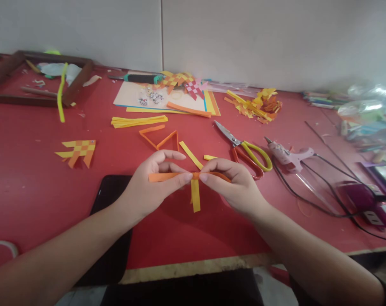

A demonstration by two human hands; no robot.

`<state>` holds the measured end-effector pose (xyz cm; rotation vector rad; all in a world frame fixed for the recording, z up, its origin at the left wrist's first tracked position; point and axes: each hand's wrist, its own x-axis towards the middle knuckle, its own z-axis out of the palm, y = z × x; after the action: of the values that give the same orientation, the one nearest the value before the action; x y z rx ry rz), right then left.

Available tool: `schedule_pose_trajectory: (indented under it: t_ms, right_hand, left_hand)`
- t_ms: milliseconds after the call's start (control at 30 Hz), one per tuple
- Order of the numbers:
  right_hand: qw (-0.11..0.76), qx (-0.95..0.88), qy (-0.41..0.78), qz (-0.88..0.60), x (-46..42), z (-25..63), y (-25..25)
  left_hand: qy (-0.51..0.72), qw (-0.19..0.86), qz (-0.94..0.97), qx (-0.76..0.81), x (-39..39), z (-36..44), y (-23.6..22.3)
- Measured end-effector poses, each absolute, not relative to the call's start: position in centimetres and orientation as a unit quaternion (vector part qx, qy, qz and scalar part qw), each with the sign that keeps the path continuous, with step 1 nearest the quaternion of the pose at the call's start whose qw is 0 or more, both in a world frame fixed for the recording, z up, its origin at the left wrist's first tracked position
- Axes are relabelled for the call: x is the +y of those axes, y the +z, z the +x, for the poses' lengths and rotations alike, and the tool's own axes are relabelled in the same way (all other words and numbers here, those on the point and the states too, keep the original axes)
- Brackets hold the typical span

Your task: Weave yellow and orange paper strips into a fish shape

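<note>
Between my two hands, above the red table, an orange paper strip (163,177) is stretched sideways. My left hand (157,176) pinches it near the middle with thumb and fingers, and my right hand (233,180) pinches it just to the right. A yellow paper strip (196,196) is looped over the orange one and hangs down between the thumbs. Beyond my fingers lie a folded orange strip (166,139) and a loose yellow strip (191,154). To the left rests a woven yellow-and-orange paper fish (80,151).
Scissors (244,146) and a glue gun (287,155) with its cable lie to the right. A black phone-like slab (108,238) is under my left forearm. Farther back are yellow strips (138,121), paper sheets (126,97), paper scraps (263,106) and a wooden frame (80,85).
</note>
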<state>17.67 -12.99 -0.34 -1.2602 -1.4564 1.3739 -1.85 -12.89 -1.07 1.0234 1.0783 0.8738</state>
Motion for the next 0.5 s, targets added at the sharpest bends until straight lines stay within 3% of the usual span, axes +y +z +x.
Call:
schedule_pose_trajectory:
  t_ms: [267,500]
  right_hand:
    - [0.403,-0.549,0.557,-0.474,-12.88,17.69,-0.61]
    - [0.343,-0.598,0.532,-0.492,-12.83,17.90,-0.05]
  left_hand:
    - [0.397,0.678,0.409,0.463,-12.82,-1.80,-1.04]
    - [0.377,0.651,0.452,0.480,-12.92,-1.91,-1.05]
